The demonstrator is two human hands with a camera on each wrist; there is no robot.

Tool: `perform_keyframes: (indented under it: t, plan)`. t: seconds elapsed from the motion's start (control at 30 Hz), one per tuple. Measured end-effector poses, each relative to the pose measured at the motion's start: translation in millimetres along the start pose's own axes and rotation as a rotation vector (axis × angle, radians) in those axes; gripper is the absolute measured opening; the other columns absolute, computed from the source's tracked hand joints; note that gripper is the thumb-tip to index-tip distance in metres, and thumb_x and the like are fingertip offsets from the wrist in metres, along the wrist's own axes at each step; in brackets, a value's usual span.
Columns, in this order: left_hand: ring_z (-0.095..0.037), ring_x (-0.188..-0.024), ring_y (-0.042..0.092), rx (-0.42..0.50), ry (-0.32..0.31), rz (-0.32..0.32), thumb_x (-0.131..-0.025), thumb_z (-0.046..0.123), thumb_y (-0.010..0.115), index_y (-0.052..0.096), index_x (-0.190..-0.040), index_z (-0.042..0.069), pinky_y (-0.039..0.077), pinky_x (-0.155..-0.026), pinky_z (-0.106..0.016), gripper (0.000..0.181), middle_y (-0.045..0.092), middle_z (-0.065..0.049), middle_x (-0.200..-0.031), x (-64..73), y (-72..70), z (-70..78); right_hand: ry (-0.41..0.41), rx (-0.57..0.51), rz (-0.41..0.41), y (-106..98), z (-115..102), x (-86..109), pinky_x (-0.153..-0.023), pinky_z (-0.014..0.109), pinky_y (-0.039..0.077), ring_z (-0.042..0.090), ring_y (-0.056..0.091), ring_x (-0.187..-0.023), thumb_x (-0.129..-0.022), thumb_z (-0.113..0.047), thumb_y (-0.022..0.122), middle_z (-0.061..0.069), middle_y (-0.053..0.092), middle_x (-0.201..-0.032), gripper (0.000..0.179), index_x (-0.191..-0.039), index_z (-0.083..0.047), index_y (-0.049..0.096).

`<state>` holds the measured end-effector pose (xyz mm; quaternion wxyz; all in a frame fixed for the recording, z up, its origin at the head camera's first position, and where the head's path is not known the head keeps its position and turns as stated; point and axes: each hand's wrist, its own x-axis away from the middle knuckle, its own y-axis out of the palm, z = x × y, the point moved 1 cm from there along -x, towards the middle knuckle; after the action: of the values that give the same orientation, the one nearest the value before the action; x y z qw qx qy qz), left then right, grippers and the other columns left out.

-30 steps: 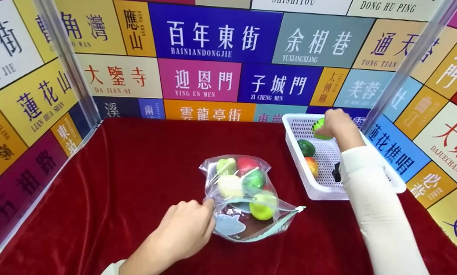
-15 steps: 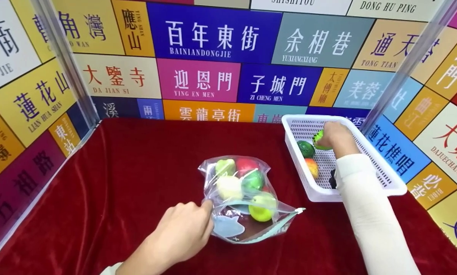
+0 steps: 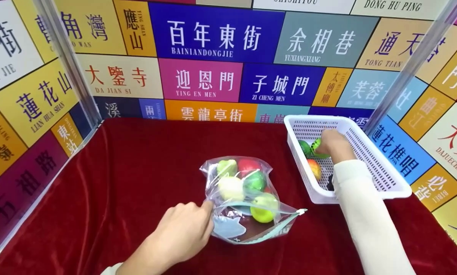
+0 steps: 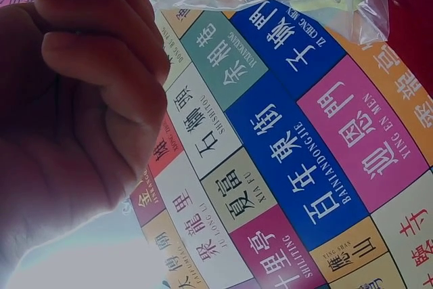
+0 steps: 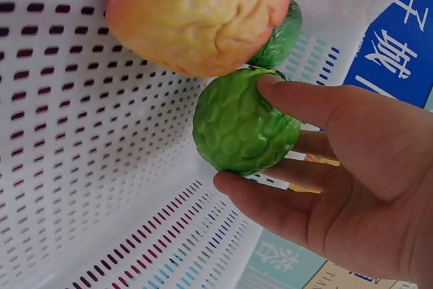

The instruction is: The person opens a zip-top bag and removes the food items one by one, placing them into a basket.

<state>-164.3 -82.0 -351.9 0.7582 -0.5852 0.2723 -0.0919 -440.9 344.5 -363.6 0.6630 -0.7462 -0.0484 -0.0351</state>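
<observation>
My right hand (image 3: 337,144) is down inside the white basket (image 3: 302,179), holding a bumpy green custard apple (image 5: 243,123) between thumb and fingers. Beside that fruit lie a dark green fruit (image 3: 305,148) and a yellow-red fruit (image 5: 203,15). A clear zip bag (image 3: 228,227) lies on the red cloth with its mouth toward me. In it are a pale yellow fruit (image 3: 231,188), a red fruit (image 3: 248,167), a green fruit (image 3: 255,180) and a yellow-green fruit (image 3: 264,208). My left hand (image 3: 184,225) pinches the bag's left edge with its fingers curled.
A black item (image 3: 330,182) sits in the basket, partly behind the right forearm. Red velvet cloth (image 3: 148,160) covers the table. Panels printed with Chinese signs (image 3: 217,34) stand behind and at both sides, with clear posts at the corners.
My right hand has lowered into the basket and come slightly toward me, still holding the custard apple. The left hand and the bag have hardly moved.
</observation>
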Motion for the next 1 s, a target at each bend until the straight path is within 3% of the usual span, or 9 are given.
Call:
perform_keyframes:
  t: [0.23, 0.43, 0.6, 0.77, 0.87, 1.0]
  plan:
    - [-0.017, -0.047, 0.050, -0.006, 0.002, -0.006, -0.093, 0.020, 0.057, 0.060, -0.088, 0.009, 0.036, -0.041, -0.032, 0.012, 0.045, 0.002, -0.055, 0.6, -1.3, 1.6, 0.010, -0.023, -0.039, 7.9, 4.4, 2.8, -0.087, 0.054, 0.052, 0.034, 0.059, -0.085, -0.078, -0.018, 0.080, 0.028, 0.063, -0.100, 0.041, -0.102, 0.009, 0.060]
    - [-0.017, -0.047, 0.049, -0.007, 0.001, -0.015, -0.094, 0.021, 0.058, 0.060, -0.089, 0.009, 0.035, -0.041, -0.031, 0.013, 0.045, 0.002, -0.055, 2.9, -1.8, 2.2, 0.014, -0.038, -0.099, 2.7, 0.4, 6.2, -0.087, 0.053, 0.052, 0.033, 0.058, -0.086, -0.079, -0.018, 0.079, 0.024, 0.062, -0.097, 0.043, -0.105, 0.009, 0.059]
    - [-0.016, -0.047, 0.049, -0.009, 0.009, -0.010, -0.094, 0.021, 0.057, 0.059, -0.087, 0.009, 0.035, -0.041, -0.031, 0.014, 0.044, 0.002, -0.055, 1.2, -2.7, 2.4, 0.007, -0.056, -0.137, -21.2, -10.0, 10.1, -0.091, 0.055, 0.050, 0.039, 0.061, -0.096, -0.087, -0.021, 0.072, 0.027, 0.063, -0.104, 0.045, -0.114, 0.011, 0.057]
    - [-0.016, -0.046, 0.046, -0.012, 0.011, -0.009, -0.094, 0.021, 0.056, 0.059, -0.087, 0.009, 0.034, -0.041, -0.030, 0.014, 0.042, 0.003, -0.054, 2.1, -2.5, 1.7, -0.072, -0.018, -0.078, -55.6, -37.5, 18.4, -0.103, 0.064, 0.040, 0.050, 0.054, -0.117, -0.091, -0.032, 0.069, 0.035, 0.056, -0.127, 0.063, -0.134, 0.009, 0.049]
    - [-0.017, -0.046, 0.047, -0.017, 0.011, -0.004, -0.094, 0.021, 0.057, 0.058, -0.085, 0.009, 0.033, -0.040, -0.030, 0.014, 0.042, 0.003, -0.054, 3.2, -2.2, 2.2, -0.123, 0.018, -0.041, -74.4, -58.9, 32.1, -0.106, 0.066, 0.037, 0.050, 0.052, -0.122, -0.092, -0.039, 0.068, 0.034, 0.054, -0.132, 0.071, -0.143, 0.005, 0.045]
    - [-0.018, -0.046, 0.049, -0.021, 0.013, 0.002, -0.093, 0.021, 0.057, 0.057, -0.084, 0.010, 0.034, -0.040, -0.030, 0.014, 0.042, 0.002, -0.054, 3.6, -2.2, 3.4, -0.211, 0.045, 0.013, -93.0, -86.2, 60.6, -0.104, 0.064, 0.040, 0.046, 0.055, -0.121, -0.094, -0.042, 0.066, 0.030, 0.058, -0.131, 0.068, -0.143, 0.000, 0.047]
